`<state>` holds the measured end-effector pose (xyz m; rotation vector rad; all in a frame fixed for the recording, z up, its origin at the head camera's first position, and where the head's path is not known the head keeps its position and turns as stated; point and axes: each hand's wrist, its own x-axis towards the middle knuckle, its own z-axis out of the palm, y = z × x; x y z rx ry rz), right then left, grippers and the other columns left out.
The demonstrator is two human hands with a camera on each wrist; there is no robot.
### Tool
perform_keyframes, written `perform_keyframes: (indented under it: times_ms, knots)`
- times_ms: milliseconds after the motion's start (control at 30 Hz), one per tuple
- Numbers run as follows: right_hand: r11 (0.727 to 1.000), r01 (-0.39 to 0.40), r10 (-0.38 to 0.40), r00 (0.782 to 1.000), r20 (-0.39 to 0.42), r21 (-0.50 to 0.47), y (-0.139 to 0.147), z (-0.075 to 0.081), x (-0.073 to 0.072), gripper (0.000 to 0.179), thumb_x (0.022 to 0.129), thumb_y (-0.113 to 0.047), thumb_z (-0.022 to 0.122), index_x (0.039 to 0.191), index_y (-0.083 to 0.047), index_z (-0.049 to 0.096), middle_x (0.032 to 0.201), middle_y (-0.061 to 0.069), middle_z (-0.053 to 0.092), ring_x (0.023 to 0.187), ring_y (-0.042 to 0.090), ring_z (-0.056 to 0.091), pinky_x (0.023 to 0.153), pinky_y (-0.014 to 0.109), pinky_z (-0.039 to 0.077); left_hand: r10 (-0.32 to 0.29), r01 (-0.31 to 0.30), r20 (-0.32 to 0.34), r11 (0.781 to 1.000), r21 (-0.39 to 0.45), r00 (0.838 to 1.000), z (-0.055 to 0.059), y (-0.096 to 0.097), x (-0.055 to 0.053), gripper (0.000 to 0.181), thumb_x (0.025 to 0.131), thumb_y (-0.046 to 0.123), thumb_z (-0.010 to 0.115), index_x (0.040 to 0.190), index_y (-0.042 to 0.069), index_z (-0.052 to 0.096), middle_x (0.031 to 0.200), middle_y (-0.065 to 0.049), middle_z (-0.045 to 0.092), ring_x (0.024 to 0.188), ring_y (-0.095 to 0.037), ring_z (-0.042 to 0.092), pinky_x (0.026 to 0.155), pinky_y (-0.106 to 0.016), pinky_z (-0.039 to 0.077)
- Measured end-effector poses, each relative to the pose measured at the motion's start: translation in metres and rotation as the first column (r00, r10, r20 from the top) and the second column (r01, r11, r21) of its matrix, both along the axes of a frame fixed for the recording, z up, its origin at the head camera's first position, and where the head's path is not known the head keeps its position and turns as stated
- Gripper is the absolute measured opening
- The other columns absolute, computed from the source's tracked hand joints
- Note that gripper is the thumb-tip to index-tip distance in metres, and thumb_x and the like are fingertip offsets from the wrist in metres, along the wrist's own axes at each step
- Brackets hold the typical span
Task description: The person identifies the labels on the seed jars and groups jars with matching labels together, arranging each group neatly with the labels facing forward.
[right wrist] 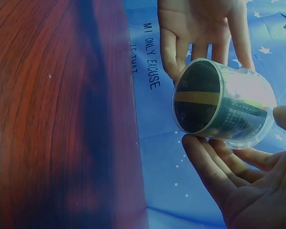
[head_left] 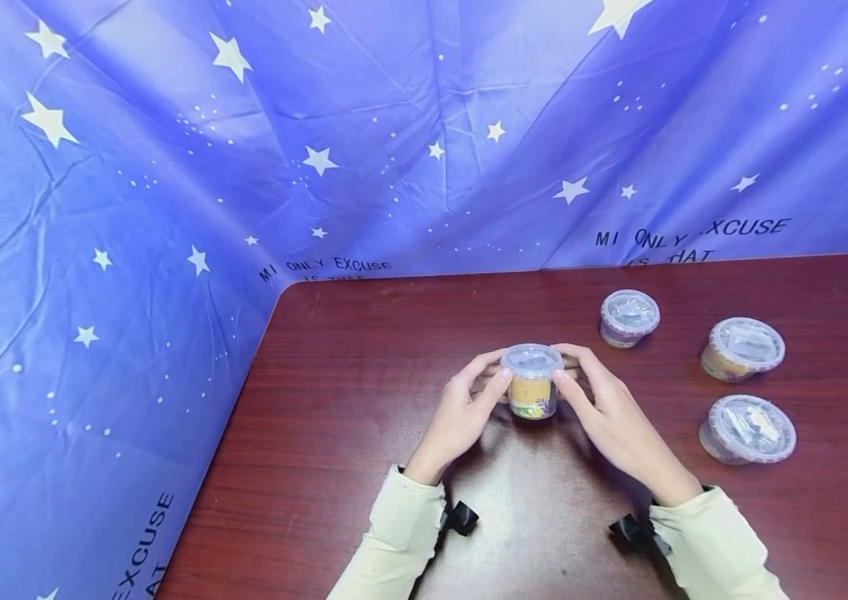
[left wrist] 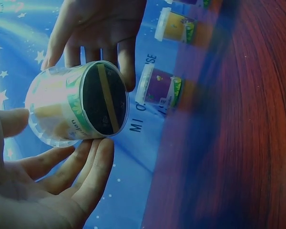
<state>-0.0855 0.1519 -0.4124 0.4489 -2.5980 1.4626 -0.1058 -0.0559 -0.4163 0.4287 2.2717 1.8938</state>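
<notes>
A small clear plastic tub (head_left: 532, 392) with a transparent lid and a yellow-orange label is held upright between both hands. My left hand (head_left: 466, 404) grips its left side, thumb at the front just below the lid and fingers round the back. On the opposite side my right hand (head_left: 615, 408) holds it the same way. Both wrist views show the dark underside (left wrist: 102, 98) of the tub, crossed by a yellow strip, raised off the table. Fingertips of the left hand (left wrist: 62, 186) lie along the tub's wall near its base.
Three more lidded tubs stand on the right of the dark red wooden table (head_left: 364, 358): one at the back (head_left: 630, 318), one farther right (head_left: 743, 348), and one nearer (head_left: 748, 429). Blue star-printed cloth (head_left: 394, 192) hangs behind and along the left edge.
</notes>
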Motion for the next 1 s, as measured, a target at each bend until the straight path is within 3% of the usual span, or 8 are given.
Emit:
perform_keyframes:
  times_ms: [367,767,1000]
  knots:
    - [1.0,0.019,-0.019,1.0,0.003,0.016,-0.012,0.004,-0.001,0.036,0.106,-0.023,0.049,0.137,-0.007,0.046,0.111,0.007,0.065,0.101,0.01,0.058,0.082,0.014,0.048,0.058,-0.059,-0.041,0.998,-0.021,0.997,0.0,0.002,0.001,0.038,0.099,0.024,0.061,0.136,0.014,0.058,0.115,-0.012,0.066,0.101,-0.018,0.066,0.086,-0.024,0.056]
    - [1.0,0.007,-0.007,1.0,0.024,-0.012,-0.013,0.009,-0.003,0.032,0.107,-0.023,0.045,0.135,-0.007,0.049,0.11,0.008,0.067,0.1,0.01,0.061,0.085,0.014,0.046,0.032,-0.032,-0.025,0.999,-0.012,0.999,-0.002,-0.004,-0.006,0.041,0.102,0.03,0.056,0.139,0.012,0.056,0.115,-0.014,0.065,0.102,-0.018,0.065,0.085,-0.028,0.056]
    - [0.999,-0.029,0.033,0.996,0.087,-0.045,-0.01,0.01,-0.006,0.034,0.108,-0.024,0.043,0.138,-0.009,0.047,0.111,0.01,0.067,0.096,0.006,0.061,0.083,0.022,0.052,-0.029,0.025,0.055,0.998,0.062,0.998,-0.001,-0.007,-0.008,0.044,0.103,0.032,0.053,0.142,0.011,0.053,0.125,-0.015,0.065,0.107,-0.019,0.064,0.092,-0.03,0.055]
